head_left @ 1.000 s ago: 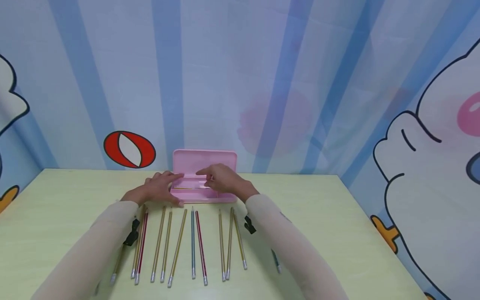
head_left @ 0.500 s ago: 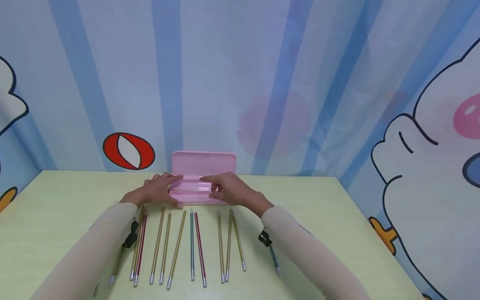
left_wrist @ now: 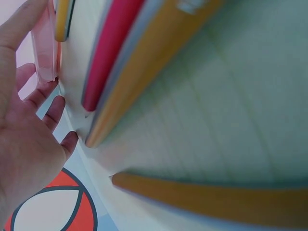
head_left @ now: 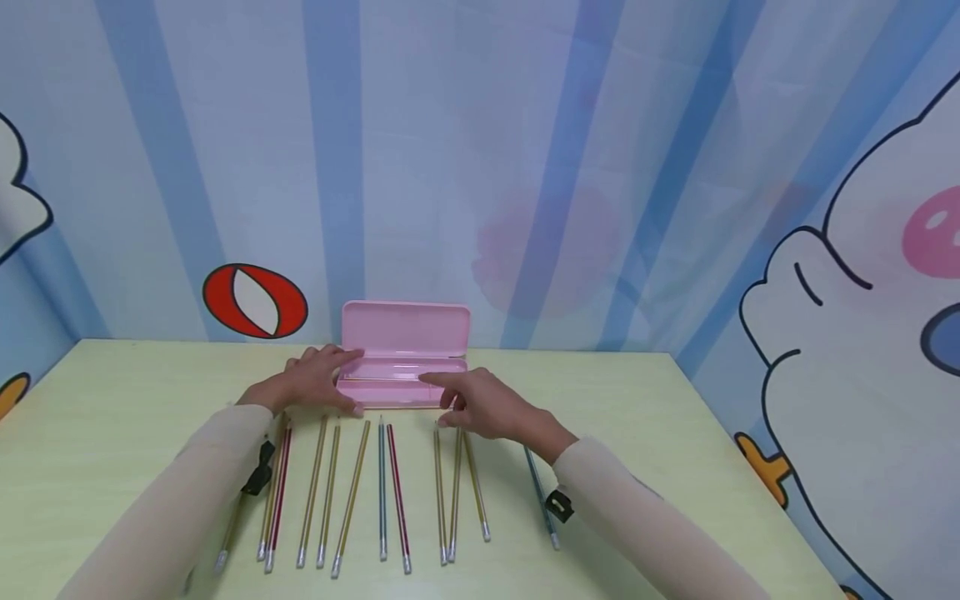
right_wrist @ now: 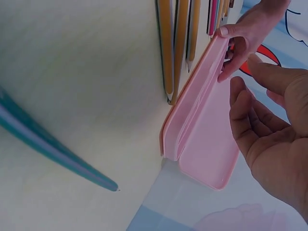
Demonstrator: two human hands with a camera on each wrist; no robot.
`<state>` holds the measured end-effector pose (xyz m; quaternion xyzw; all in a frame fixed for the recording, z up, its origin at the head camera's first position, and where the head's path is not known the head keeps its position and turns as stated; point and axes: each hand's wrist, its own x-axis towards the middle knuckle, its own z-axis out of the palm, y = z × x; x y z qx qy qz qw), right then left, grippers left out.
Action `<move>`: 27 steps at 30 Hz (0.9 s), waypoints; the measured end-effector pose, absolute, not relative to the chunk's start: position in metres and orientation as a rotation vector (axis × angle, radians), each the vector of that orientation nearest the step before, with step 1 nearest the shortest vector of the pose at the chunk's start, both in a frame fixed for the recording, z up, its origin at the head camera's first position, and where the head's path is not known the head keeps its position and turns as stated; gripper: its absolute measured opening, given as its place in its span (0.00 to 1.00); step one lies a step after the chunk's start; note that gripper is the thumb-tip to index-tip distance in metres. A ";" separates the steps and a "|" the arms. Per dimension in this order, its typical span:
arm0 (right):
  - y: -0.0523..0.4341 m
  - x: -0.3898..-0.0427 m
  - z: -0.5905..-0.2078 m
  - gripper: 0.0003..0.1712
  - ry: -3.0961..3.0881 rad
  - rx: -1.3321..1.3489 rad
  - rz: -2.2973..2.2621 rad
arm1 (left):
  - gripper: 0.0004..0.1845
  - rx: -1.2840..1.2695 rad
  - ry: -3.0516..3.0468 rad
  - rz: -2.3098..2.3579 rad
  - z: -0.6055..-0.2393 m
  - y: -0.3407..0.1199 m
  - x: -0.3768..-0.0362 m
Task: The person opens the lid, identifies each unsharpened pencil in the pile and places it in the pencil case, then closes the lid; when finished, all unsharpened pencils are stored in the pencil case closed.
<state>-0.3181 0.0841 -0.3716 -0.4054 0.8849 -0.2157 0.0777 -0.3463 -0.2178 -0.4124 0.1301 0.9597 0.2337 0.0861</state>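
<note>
A pink pencil case [head_left: 405, 329] stands at the back of the table with its lid raised. My left hand [head_left: 318, 379] grips its left end, thumb at the front edge and index finger at the back; in the left wrist view the left hand [left_wrist: 36, 110] has its other fingers spread past the case. My right hand [head_left: 487, 402] hovers off the case's front right corner. Its index finger points left and the other fingers curl loosely, holding nothing; the right wrist view shows the thumb and fingertips of that right hand [right_wrist: 274, 120] apart. A thin line runs lengthwise inside the case.
Pencils lie in a loose row before the case: several gold ones [head_left: 351, 500], a red pencil [head_left: 399, 500], another red pencil [head_left: 279, 500] and a blue pencil [head_left: 382, 492]. A teal pencil [head_left: 542, 500] lies apart by the right sleeve. A striped curtain [head_left: 450, 167] hangs behind the table.
My right hand has drawn back from over the pencil case towards the front right, uncovering the inside and the lid's right part. The left hand has stayed at the left end.
</note>
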 end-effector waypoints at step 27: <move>0.101 -0.285 -0.385 0.43 2.539 -0.926 -0.788 | 0.57 0.392 2.859 0.718 -0.416 -0.220 -0.350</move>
